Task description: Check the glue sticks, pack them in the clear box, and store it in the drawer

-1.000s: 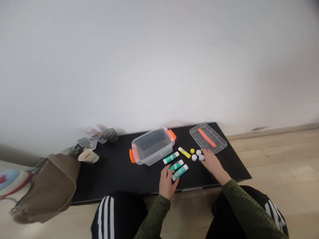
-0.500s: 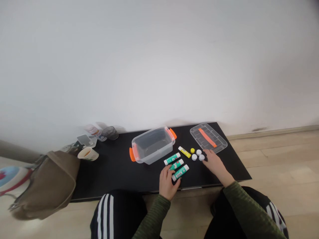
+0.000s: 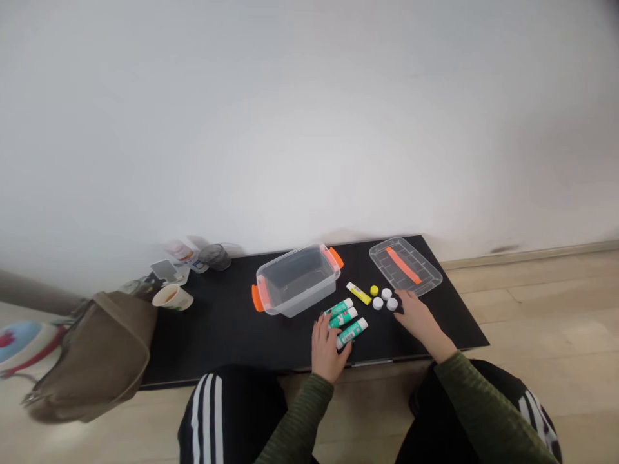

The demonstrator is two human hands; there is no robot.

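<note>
My left hand point(image 3: 329, 351) rests with fingers spread over the left ends of three green-and-white glue sticks point(image 3: 352, 332). Its fingertips reach the farthest stick, and the thumb lies by the nearest one. The far two sticks lie close together, with a gap before the nearest. Beside several loose bottle-cap-like pieces, white ones point(image 3: 377, 303) and a yellow one point(image 3: 374, 290), is my right hand point(image 3: 416, 319), loosely open, fingertips at the rightmost white piece point(image 3: 392, 303). A yellow glue stick point(image 3: 358, 293) lies between the green sticks and these pieces.
A clear plastic box point(image 3: 309, 293) with orange clips stands behind the glue sticks. Its clear lid point(image 3: 425, 274) with an orange handle lies at the right. Leftward on the black table point(image 3: 217, 341) are a paper cup point(image 3: 173, 298), a dark mesh holder point(image 3: 215, 256) and a brown bag point(image 3: 106, 361).
My left hand's fingers have stretched to the farthest green glue stick, which now lies closer to the middle one. My right hand has stayed beside the white pieces.
</note>
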